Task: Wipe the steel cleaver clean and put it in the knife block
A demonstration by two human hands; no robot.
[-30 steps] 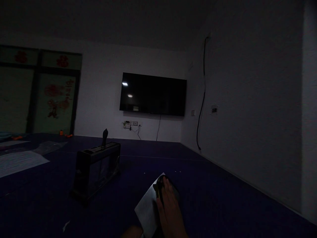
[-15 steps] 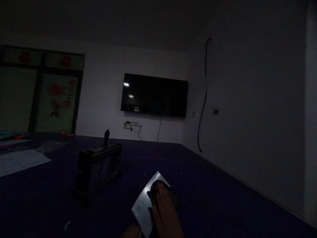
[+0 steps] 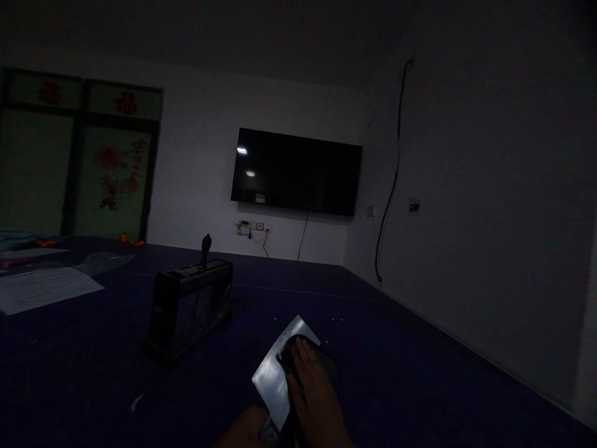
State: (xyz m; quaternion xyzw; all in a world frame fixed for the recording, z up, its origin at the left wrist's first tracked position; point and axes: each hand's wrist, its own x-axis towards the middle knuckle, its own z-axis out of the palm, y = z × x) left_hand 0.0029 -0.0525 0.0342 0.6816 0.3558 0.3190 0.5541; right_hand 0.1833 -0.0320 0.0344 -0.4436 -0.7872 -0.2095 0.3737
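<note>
A shiny cleaver point(image 3: 274, 374) with a broad, flat metal blade lies angled low in the middle of the head view. At its lower end, my left hand point(image 3: 245, 428) is closed around the silvery handle, partly cut off by the bottom edge. My right hand point(image 3: 316, 389) rests on a dark, rounded object point(image 3: 326, 361) beside the blade, fingers together and laid over its top. The object's kind cannot be made out in the dim light. It overlaps the blade's right side; whether they touch is hidden.
On the dark blue tabletop point(image 3: 392, 367), a black knife block point(image 3: 191, 305) stands to the left with one handle upright. White paper point(image 3: 49, 289), clear plastic point(image 3: 103, 262) and small orange items point(image 3: 130, 241) lie farther left. A white scrap point(image 3: 136, 402) sits nearer. A wall bounds the right side.
The view has tilted slightly, shifting the surroundings up and a little right. More of my left hand and the cleaver's handle now shows. Both hands keep their places on the same things.
</note>
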